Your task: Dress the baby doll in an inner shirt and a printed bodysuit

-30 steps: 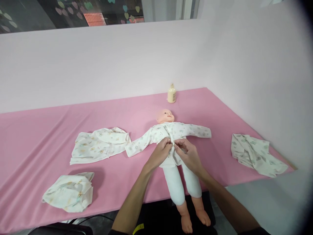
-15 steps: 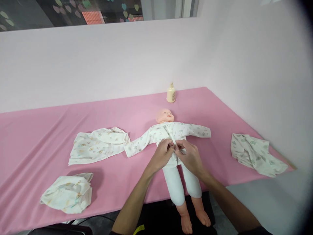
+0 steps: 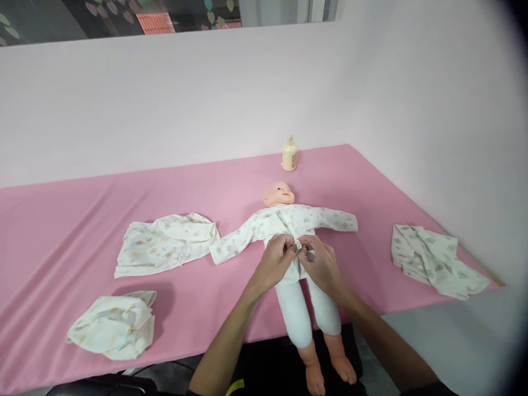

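Fastening step: left hand (image 3: pixel 275 263) and right hand (image 3: pixel 320 264) pinch the doll's shirt (image 3: pixel 289 223) front together between them; next needs the 2 edges aligned.

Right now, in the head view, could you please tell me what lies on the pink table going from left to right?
Folded diaper → patterned baby shirt → doll, with the left hand and right hand together at its shirt front → crumpled patterned garment. The cream bottle stands behind the doll's head, so I left it out.
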Tool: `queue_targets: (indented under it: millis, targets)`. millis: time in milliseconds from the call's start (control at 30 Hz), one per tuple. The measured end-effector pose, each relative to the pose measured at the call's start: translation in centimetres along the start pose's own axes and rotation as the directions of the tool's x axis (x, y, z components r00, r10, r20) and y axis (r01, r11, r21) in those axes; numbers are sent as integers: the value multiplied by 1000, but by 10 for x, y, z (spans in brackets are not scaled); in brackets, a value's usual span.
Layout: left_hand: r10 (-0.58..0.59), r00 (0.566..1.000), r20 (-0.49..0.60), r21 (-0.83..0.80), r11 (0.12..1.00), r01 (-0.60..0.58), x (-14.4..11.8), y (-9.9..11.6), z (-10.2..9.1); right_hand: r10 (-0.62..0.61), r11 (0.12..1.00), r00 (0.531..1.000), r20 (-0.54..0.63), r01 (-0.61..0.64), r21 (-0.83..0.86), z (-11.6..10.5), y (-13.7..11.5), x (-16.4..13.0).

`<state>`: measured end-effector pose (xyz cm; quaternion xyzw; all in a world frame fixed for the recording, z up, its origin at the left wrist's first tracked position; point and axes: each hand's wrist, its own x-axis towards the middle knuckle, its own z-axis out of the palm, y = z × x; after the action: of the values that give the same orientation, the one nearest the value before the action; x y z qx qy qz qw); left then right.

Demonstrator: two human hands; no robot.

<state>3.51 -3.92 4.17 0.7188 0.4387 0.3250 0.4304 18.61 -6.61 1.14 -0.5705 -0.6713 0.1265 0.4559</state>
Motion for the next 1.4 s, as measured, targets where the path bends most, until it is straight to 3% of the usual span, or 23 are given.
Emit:
queue_targets:
  millis: [267, 567, 700, 867, 1133, 1400]
  targets:
    - [-21, 1000, 4, -50, 999, 22, 1, -2, 0, -20, 996, 1000, 24, 17, 93, -9, 0, -6]
    - [-114, 992, 49, -225, 967, 122, 0, -4, -1, -207, 976, 977, -52, 203, -81, -8, 4, -11]
    - [-116, 992, 42, -229, 966, 122, -1, -5, -2, -251, 964, 964, -83, 241, -115, -5, 4, -11]
    - [-110, 993, 38, -229, 967, 115, -1, -5, -1, -248, 963, 966, -79, 237, -125, -4, 4, -11]
    - [-98, 995, 27, -178, 979, 101, -2, -6, -1, -135, 989, 991, -23, 133, -65, -8, -1, -6]
    - [-18, 999, 33, -79, 997, 20, -4, -2, -3, -121, 990, 992, -38, 118, -72, -4, 0, -6]
